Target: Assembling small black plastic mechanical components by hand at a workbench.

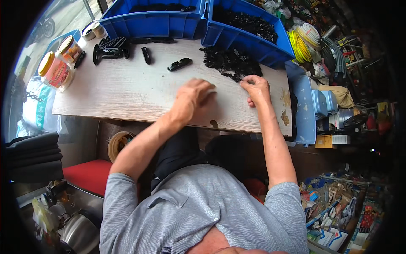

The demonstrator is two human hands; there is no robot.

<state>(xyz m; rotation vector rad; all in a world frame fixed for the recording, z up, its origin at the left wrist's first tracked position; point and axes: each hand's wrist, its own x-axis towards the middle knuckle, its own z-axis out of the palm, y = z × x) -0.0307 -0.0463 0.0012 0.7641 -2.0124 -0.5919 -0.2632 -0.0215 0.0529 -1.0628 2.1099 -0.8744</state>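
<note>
Small glossy black parts (pixel 231 62), irregular, heaped just beyond the right hand (pixel 257 89) — its thumb and forefinger at the heap's edge, grip on any piece indistinct. Blue rectangular plastic bin (pixel 270 55) beyond: more black pieces. Second such bin (pixel 152 27), beyond left hand (pixel 193 94): dark contents, top cut off. Left hand half-curled, blurred — cannot tell whether grasping.

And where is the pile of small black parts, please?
In the head view, the pile of small black parts lies right of centre, between a blue plastic bin and the right hand.
</note>
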